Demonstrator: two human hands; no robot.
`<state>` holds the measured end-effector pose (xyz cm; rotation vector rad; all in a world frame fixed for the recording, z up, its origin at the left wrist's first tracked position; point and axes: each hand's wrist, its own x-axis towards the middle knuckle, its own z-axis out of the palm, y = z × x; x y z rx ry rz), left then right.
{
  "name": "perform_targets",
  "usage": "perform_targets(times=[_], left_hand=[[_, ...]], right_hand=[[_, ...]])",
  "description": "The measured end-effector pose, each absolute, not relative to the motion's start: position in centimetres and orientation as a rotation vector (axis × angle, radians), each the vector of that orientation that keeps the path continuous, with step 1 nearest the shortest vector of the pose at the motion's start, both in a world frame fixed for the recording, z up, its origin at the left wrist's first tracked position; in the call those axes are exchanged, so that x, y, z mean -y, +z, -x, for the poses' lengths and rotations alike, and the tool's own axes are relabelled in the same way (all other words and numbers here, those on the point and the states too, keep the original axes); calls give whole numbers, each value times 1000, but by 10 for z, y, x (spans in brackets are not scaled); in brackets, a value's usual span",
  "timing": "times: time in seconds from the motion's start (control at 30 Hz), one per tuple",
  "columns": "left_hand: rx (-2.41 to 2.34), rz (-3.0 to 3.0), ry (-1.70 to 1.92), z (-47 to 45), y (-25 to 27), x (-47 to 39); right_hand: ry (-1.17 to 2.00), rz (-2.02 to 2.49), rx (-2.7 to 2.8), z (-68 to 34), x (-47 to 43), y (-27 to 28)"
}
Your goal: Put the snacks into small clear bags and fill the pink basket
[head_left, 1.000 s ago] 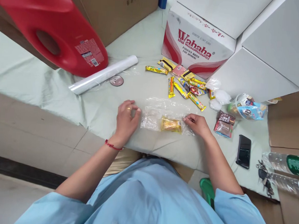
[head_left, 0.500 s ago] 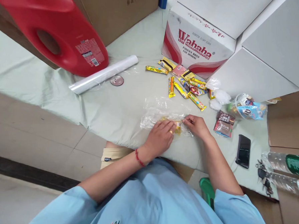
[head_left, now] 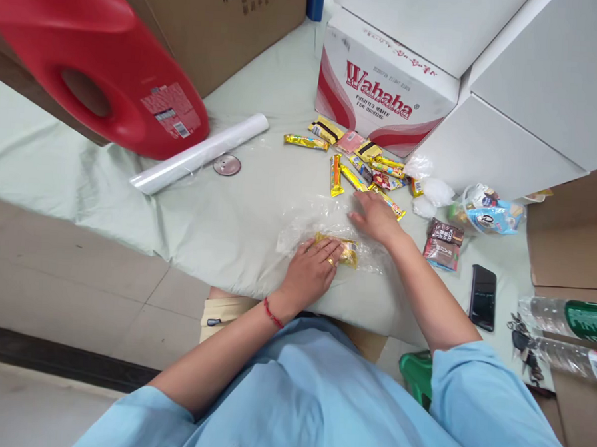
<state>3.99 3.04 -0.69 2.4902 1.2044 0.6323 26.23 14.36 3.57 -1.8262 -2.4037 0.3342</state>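
Observation:
My left hand (head_left: 312,272) lies flat, fingers stretched out, over a yellow snack packet (head_left: 348,253) on a sheet of clear plastic film (head_left: 298,229). Part of the packet is hidden beneath the fingers. Beyond the film, my right hand (head_left: 375,217) reaches over the near end of a yellow wrapped snack bar (head_left: 394,207), its thumb apart from the fingers. Nothing shows in its grasp, and whether the fingertips touch a bar is unclear. Several more yellow snack bars (head_left: 336,175) lie around it, with flat yellow packets (head_left: 325,129) behind them.
A roll of plastic film (head_left: 202,153) lies left of centre beside a red jug (head_left: 136,75) and a round disc (head_left: 227,164). A Wahaha carton (head_left: 385,88) stands behind the snacks. Rightward are brown snack packs (head_left: 442,244), a phone (head_left: 483,297), keys (head_left: 525,345) and plastic bottles (head_left: 544,316).
My right hand has let go of the film's right side and moved forward to the snack bars. My left hand stays on the yellow packet. The view has shifted slightly.

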Motion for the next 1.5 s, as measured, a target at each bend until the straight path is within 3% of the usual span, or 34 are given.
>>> perform_targets(times=[0.27,0.57,1.07,1.33,1.5], left_hand=[[-1223,-2512,586,-41,-4,-28],[-1220,-2467,538,-39,2,-28],[-1258,-1755,1078,-23,-19,-48],[-1636,-1535,1145,-9,-17,-62],[-1947,-1622,907,8,-8,-73]], right_hand=[[802,1906,2266,-247,-163,28],[464,1385,2430,-251,-105,72],[708,1443,1992,-235,-48,46],[638,1296,2500,-222,-22,39],[449,1368,2698,-219,-14,35]])
